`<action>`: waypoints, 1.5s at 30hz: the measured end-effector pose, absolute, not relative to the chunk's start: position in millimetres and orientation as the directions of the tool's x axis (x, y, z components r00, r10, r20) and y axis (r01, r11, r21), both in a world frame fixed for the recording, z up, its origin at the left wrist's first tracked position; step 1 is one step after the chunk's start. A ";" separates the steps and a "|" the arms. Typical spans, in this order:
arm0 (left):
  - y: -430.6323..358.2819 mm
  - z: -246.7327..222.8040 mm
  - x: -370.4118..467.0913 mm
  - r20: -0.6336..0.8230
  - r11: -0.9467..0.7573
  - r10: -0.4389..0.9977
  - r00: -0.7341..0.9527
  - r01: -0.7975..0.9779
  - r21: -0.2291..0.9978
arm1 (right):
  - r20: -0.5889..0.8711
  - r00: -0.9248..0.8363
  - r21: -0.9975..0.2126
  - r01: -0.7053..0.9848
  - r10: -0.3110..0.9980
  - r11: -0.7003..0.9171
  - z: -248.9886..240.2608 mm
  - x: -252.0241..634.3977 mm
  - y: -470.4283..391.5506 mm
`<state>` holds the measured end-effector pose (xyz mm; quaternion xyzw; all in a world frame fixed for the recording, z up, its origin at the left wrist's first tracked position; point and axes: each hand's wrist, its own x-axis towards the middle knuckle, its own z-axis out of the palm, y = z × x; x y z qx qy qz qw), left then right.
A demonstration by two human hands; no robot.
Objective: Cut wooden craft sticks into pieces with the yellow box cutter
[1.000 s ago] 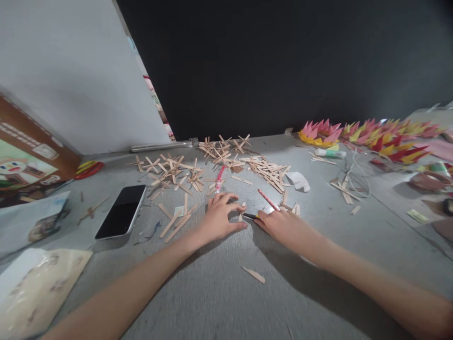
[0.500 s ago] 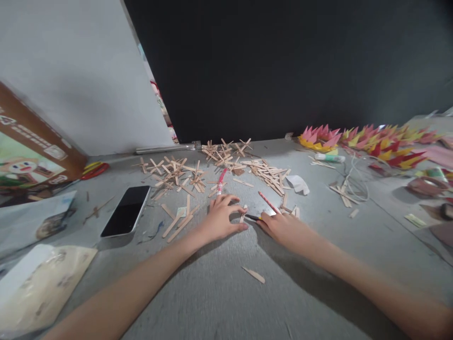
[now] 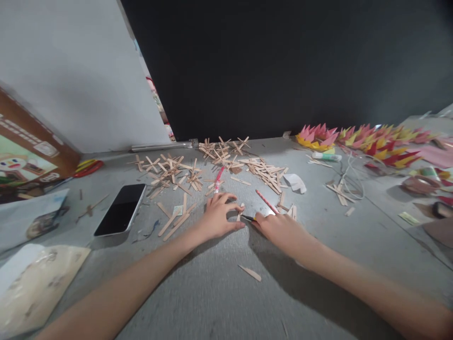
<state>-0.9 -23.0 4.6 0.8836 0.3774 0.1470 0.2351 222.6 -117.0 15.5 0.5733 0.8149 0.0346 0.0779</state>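
Observation:
My left hand (image 3: 222,217) rests on the table with thumb and fingertips closed around a small wooden craft stick (image 3: 239,216), which it pins down. From the right, my right hand (image 3: 276,226) grips a thin tool (image 3: 248,218) with a dark pointed tip and a bit of yellow near the fingers. Its tip meets or nearly meets the stick; most of its handle is hidden in the hand. A red patterned pencil-like stick (image 3: 266,201) reaches out just behind the right hand; I cannot tell whether it is held. A pink-and-clear pen (image 3: 218,180) lies beyond my left fingers.
Piles of craft sticks (image 3: 264,172) and crossed-stick pieces (image 3: 173,170) spread across the back. A phone (image 3: 122,210) lies left, near a plastic packet (image 3: 46,283). A pointed wood piece (image 3: 250,272) is in front. Paper crowns (image 3: 316,137), a glue stick (image 3: 326,156) and a cable (image 3: 352,177) sit right.
The whole view has shifted slightly, so things appear a little further left. Both hands keep their hold, and the dark tool tip has moved slightly against the stick.

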 end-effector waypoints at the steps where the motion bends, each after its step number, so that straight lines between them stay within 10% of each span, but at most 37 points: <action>1: -22.9 4.1 -1.1 0.085 -0.606 0.737 0.671 0.600 0.522 | -0.090 -0.330 0.146 0.929 0.940 0.340 15.9 221.9 -116.8; 17: -23.5 11.9 3.1 0.038 -0.558 0.761 0.647 0.624 0.547 | -0.060 -0.393 0.229 0.889 0.917 0.396 27.7 239.0 -109.5; 33: -46.3 -3.6 1.0 0.226 -0.744 0.668 0.709 0.636 0.203 | 0.095 -0.240 0.030 0.971 0.966 0.238 26.0 233.1 -111.4; 40: -49.1 -3.1 5.1 0.137 -0.318 0.907 0.398 0.434 0.843 | 0.350 -0.383 0.024 0.916 0.855 0.400 -5.1 249.0 -114.6; 45: -50.3 -5.5 7.5 0.158 -0.212 0.948 0.275 0.178 0.961 | 0.388 -0.473 0.042 0.867 0.791 0.497 -16.9 253.4 -118.6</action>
